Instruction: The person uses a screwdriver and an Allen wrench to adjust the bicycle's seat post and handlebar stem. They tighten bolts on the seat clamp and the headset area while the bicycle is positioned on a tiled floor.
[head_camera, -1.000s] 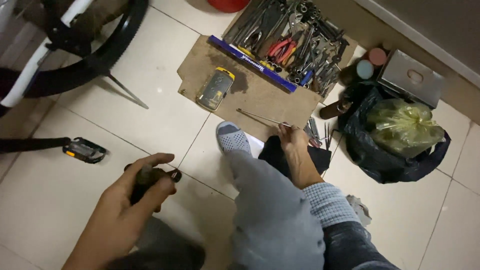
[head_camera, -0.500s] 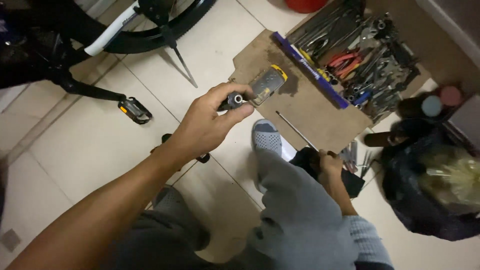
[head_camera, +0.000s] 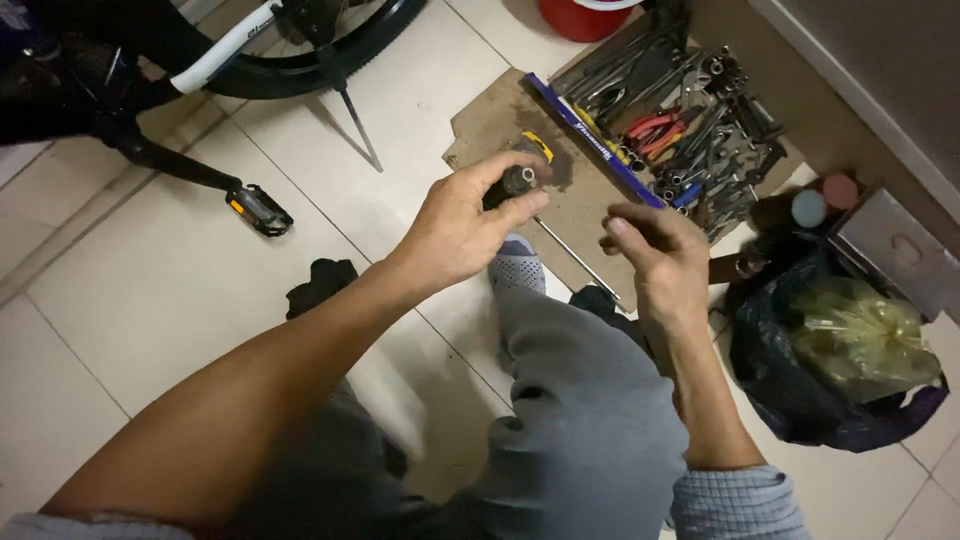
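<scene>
Left hand (head_camera: 462, 222) was pinching a stubby dark tool handle (head_camera: 512, 183) up over the cardboard sheet (head_camera: 500, 115), socket end turned toward the right hand (head_camera: 655, 250), which hovered empty, fingers curled, above a thin metal rod (head_camera: 575, 258) on the floor

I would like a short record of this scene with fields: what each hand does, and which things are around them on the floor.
left hand: holds a small dark cylindrical part between thumb and fingers
right hand: raised beside it, fingers curled; whether it holds anything cannot be told
below the hands: cardboard sheet with a thin metal rod lying on it
tools: pile of wrenches and pliers beyond a blue level
left side: bicycle pedal and wheel
right side: dark bag
</scene>
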